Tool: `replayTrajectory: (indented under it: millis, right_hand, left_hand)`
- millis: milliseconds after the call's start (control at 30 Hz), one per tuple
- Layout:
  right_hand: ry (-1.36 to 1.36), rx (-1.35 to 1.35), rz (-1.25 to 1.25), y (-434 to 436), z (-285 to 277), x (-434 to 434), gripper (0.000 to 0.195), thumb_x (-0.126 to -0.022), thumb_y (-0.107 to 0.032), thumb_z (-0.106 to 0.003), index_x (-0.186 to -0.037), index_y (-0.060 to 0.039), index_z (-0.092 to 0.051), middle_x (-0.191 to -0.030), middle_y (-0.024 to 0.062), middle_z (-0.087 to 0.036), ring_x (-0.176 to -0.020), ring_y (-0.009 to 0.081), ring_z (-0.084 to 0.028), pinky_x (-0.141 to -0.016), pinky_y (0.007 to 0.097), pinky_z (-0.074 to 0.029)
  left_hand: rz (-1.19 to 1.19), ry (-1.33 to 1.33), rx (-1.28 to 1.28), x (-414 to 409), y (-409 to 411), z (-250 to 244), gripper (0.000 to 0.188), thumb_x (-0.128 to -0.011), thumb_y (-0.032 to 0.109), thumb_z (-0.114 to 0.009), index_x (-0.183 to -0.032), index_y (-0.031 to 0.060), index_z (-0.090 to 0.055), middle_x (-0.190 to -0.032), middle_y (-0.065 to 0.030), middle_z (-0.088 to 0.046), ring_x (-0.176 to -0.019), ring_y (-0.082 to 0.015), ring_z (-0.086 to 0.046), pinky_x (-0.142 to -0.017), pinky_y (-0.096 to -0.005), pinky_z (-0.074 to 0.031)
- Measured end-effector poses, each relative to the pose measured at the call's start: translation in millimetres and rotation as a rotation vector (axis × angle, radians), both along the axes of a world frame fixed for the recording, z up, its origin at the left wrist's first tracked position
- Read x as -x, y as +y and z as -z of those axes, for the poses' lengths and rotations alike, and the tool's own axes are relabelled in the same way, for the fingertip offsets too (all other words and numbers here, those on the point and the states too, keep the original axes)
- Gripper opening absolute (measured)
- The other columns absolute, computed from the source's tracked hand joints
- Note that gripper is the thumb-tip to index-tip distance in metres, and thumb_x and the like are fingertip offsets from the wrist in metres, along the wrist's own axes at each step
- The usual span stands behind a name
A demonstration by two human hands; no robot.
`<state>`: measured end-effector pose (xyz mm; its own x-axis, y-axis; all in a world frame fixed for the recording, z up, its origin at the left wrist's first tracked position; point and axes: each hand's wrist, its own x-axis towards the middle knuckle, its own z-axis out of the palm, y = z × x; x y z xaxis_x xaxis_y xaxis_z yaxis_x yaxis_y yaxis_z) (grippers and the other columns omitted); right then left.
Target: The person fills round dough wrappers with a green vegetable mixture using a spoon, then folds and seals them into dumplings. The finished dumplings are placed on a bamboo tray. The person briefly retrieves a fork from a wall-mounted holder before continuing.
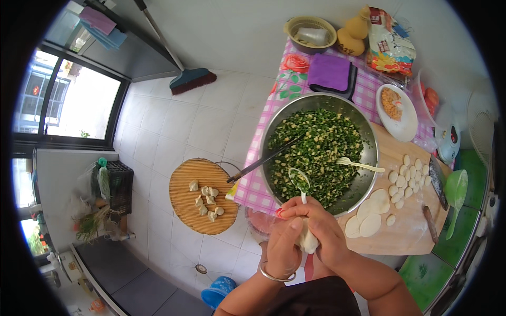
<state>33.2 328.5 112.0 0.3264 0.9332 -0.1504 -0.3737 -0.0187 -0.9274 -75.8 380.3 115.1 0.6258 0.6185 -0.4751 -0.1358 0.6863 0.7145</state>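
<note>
My left hand (281,248), with a bangle at its wrist, and my right hand (325,237) close together around a dough dumpling (308,240). Only its pale lower end shows between the palms. A white spoon (299,178) with green filling in its bowl sticks out from the fingers of my right hand. Just beyond is a large steel bowl (374,173) of chopped green and yellow filling (316,146). Dark chopsticks (265,158) and a cream plastic fork (361,164) rest in it. Rolled dough wrappers (369,225) and small dough discs (405,177) lie on the wooden board (389,247) at right.
A cleaver (438,181) and rolling pin (430,224) lie at the board's right edge, near a green scoop (454,193). Several shaped dumplings (207,199) sit on a round reed tray (185,221) to the left. A white plate (409,130) holds orange food. A broom (193,79) leans behind.
</note>
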Motion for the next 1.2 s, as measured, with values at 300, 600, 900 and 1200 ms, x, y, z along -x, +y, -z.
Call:
replayTrajectory:
  millis: [300,600,900,1200]
  right_hand:
    - [-0.753,-0.388,0.182,23.5,-5.0,44.2,0.011,-0.088,0.001,-0.048,-0.086,0.0106,-0.045,-0.097,0.0274,-0.061,-0.080,0.0409,-0.059,-0.069,0.0527,-0.053]
    - [-0.402,-0.008,-0.093,26.7,36.3,119.1,0.025,-0.093,-0.009,-0.040,-0.104,0.0057,-0.057,-0.105,0.0223,-0.060,-0.092,0.0333,-0.060,-0.078,0.0378,-0.051]
    - [-0.154,0.263,-0.187,70.4,126.6,196.8,0.057,-0.095,-0.050,-0.055,-0.122,0.0000,-0.060,-0.122,0.0085,-0.053,-0.099,0.0157,-0.046,-0.092,0.0299,-0.038]
    - [-0.060,0.370,-0.266,34.4,99.1,192.0,0.033,-0.092,-0.017,-0.062,-0.122,-0.0041,-0.061,-0.131,0.0082,-0.055,-0.110,0.0142,-0.051,-0.095,0.0307,-0.041]
  left_hand:
    - [-0.002,0.032,-0.290,37.9,-5.4,-4.5,0.025,-0.098,0.011,-0.045,-0.083,-0.0017,-0.061,-0.074,-0.0053,-0.061,-0.064,-0.0104,-0.053,-0.058,-0.0268,-0.042]
    - [0.114,0.280,-0.266,129.6,8.8,31.0,0.020,-0.091,0.010,-0.046,-0.091,0.0002,-0.063,-0.086,-0.0075,-0.064,-0.074,-0.0140,-0.058,-0.069,-0.0271,-0.045]
    - [-0.507,-0.019,0.533,270.1,52.1,207.8,0.062,-0.097,0.059,-0.039,-0.100,0.0018,-0.062,-0.088,-0.0110,-0.066,-0.075,-0.0218,-0.061,-0.067,-0.0337,-0.047]
    - [-0.797,0.372,0.558,398.1,95.6,395.3,0.080,-0.080,0.087,-0.036,-0.099,0.0112,-0.055,-0.079,-0.0074,-0.055,-0.070,-0.0253,-0.054,-0.061,-0.0385,-0.044]
